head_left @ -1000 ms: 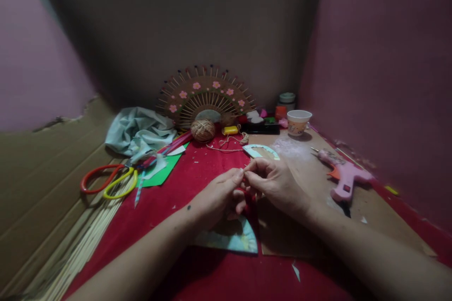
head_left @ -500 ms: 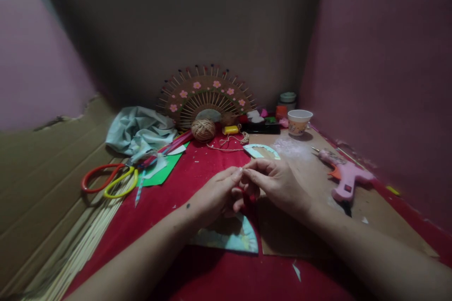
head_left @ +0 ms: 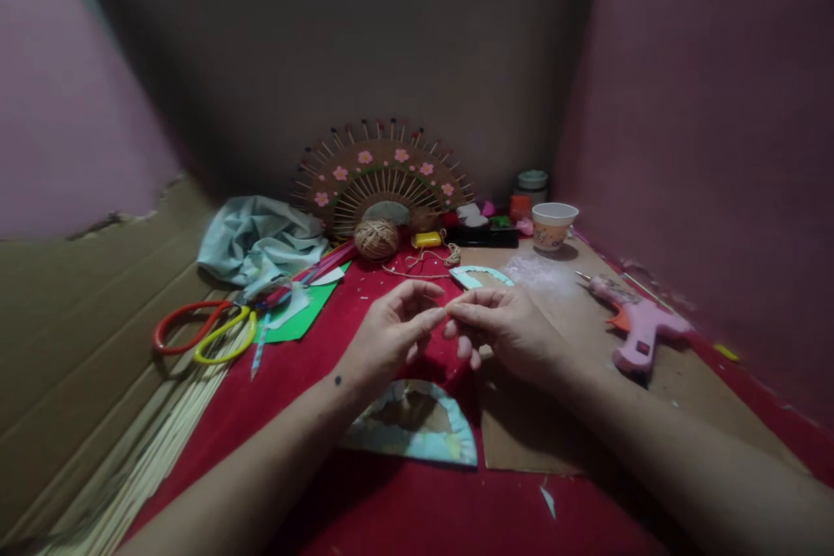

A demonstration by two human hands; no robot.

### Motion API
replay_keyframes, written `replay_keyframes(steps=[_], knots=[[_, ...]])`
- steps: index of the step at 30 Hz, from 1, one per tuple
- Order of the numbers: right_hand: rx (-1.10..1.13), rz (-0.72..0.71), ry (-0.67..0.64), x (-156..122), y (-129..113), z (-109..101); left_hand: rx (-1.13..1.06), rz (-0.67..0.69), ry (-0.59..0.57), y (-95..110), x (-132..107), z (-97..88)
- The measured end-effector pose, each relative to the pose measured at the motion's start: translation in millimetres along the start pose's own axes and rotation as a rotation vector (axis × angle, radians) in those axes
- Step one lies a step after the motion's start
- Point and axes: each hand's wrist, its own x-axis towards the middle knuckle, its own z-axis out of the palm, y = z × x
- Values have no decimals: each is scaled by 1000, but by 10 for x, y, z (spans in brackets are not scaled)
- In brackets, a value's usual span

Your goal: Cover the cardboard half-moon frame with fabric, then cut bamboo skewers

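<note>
My left hand (head_left: 389, 332) is above the red cloth with its thumb stretched out and its index finger raised apart from it. The left thumb tip meets the fingertips of my right hand (head_left: 512, 328), whose thumb and index finger are pinched together. Anything held in that pinch is too small to make out. Below the hands lies a half-round piece (head_left: 417, 443) with a pale blue-green cloth border over a brown middle, partly hidden by my left forearm. A similar bordered piece (head_left: 467, 274) lies on the cardboard beyond my right hand.
The red cloth (head_left: 391, 521) carries a cardboard sheet (head_left: 704, 391) with a pink glue gun (head_left: 642, 330) and a paper cup (head_left: 552, 230). Scissors (head_left: 225, 339), crumpled cloth (head_left: 257, 234) and thin sticks (head_left: 149, 460) lie left. Behind are a twine ball (head_left: 376, 241) and decorated fan (head_left: 365, 178).
My left index finger has lifted away from the thumb and the left hand has opened. The right hand stays pinched. More of the half-round piece below shows.
</note>
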Motion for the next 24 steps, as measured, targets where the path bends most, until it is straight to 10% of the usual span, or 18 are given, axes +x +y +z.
replay_keyframes(steps=[13, 24], knots=[[259, 192, -229, 60, 109, -72, 363, 416, 41, 31, -85, 2], [273, 180, -371, 50, 104, -98, 359, 388, -22, 113, -169, 108]])
